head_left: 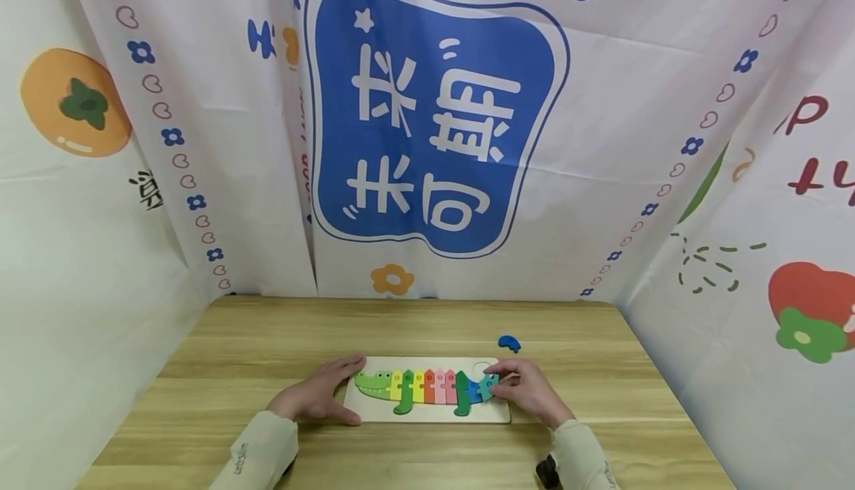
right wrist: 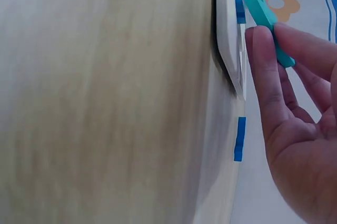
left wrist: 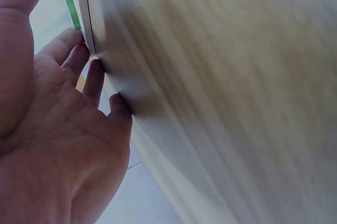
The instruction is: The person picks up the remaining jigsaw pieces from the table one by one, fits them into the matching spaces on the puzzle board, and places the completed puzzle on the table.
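Observation:
In the head view a crocodile puzzle board (head_left: pixel 427 413) lies on the table, filled with a green head, several coloured body pieces and two green legs. My left hand (head_left: pixel 316 392) spreads round the board's left end, thumb by the lower corner and forefinger by the upper one; in the left wrist view its fingers (left wrist: pixel 93 79) touch the edge. My right hand (head_left: pixel 531 393) pinches a teal puzzle piece (right wrist: pixel 269 23) between thumb and fingers over the tail end. The right wrist view shows that piece tilted and raised off the board, beside a blue piece.
A dark blue curved puzzle piece (head_left: pixel 509 343) lies on the wooden table (head_left: pixel 267 327), behind the board's right end. White printed cloth (head_left: pixel 254 178) hangs at the back and both sides. A small black object (head_left: pixel 548 471) shows by the right sleeve.

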The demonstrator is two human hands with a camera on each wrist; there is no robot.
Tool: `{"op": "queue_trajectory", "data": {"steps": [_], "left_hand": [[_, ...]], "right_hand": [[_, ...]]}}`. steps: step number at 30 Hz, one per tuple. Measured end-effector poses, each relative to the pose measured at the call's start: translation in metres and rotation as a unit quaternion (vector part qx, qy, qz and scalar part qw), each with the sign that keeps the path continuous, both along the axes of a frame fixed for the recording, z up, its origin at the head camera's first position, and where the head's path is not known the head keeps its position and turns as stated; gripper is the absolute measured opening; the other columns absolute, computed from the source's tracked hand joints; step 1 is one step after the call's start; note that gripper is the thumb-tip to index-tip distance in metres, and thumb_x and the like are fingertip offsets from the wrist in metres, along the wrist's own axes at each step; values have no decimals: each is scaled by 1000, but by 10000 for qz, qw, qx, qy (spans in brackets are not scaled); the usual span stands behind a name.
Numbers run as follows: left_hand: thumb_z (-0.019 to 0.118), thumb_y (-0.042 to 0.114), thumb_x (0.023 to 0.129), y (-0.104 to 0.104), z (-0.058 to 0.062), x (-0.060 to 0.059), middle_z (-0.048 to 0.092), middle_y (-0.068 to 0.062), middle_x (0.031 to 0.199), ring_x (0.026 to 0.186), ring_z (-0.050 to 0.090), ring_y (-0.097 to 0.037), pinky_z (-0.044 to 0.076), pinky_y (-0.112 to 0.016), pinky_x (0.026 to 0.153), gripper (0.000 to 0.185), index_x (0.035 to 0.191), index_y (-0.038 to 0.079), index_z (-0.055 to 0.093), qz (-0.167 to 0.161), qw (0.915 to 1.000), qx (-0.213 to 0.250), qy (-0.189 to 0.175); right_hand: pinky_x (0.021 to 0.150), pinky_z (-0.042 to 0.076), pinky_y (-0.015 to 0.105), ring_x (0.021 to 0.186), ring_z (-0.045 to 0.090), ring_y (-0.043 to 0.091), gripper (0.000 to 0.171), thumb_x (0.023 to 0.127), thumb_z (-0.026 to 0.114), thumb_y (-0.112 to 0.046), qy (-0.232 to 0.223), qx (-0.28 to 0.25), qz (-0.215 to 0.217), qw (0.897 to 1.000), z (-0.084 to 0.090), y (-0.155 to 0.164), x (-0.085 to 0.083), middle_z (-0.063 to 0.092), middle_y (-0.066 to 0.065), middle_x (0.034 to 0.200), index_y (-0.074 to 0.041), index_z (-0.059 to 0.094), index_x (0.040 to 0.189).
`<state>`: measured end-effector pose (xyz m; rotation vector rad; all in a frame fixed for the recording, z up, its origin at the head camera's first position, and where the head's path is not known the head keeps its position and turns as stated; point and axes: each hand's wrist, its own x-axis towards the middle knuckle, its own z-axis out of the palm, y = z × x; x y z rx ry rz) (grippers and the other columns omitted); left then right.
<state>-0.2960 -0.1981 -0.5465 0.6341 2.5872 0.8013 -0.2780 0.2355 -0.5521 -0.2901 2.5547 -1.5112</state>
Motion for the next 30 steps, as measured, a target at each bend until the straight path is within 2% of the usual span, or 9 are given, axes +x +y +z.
{"op": "queue_trajectory", "data": {"steps": [5, 9, 13, 17, 30], "left_hand": [[91, 43, 77, 1, 2, 0, 26, -18, 170, 154, 21, -50, 24, -70, 121, 108, 161, 6, 35, -6, 10000, 25, -12], [91, 43, 77, 0, 2, 1, 25, -18, 170, 154, 21, -49, 24, -70, 121, 109, 162, 6, 33, 19, 10000, 40, -14], [91, 42, 77, -1, 1, 1, 25, -18, 170, 155, 20, -49, 24, -69, 121, 110, 162, 6, 33, 25, 10000, 55, -5], [91, 43, 77, -1, 1, 1, 26, -19, 170, 154, 21, -50, 24, -69, 121, 109, 161, 5, 33, -2, 10000, 67, 24], [91, 43, 76, -2, -1, 1, 27, -19, 169, 153, 22, -51, 24, -70, 120, 109, 161, 5, 34, 8, 10000, 38, 49]], "right_hand": [[74, 61, 28, 89, 67, 18, 27, 91, 78, -5, -47, 60, -179, 9998, -1, -2, -1, 62, 19, 131, -5, 75, 118], [72, 62, 30, 86, 67, 18, 28, 91, 78, -3, -174, -56, -323, 9993, 1, -3, 0, 66, 15, 114, -3, 75, 118], [69, 58, 27, 84, 62, 18, 27, 89, 79, -2, -99, -9, -342, 9994, 1, -5, 0, 67, 12, 103, -3, 76, 116], [68, 49, 23, 85, 57, 19, 26, 88, 80, -3, 57, 157, -312, 9994, 0, -5, 0, 68, 11, 102, -4, 77, 114], [67, 45, 24, 83, 53, 19, 26, 84, 84, -2, 193, 564, -317, 9977, -5, -7, -1, 62, 8, 97, -7, 80, 109]]}}
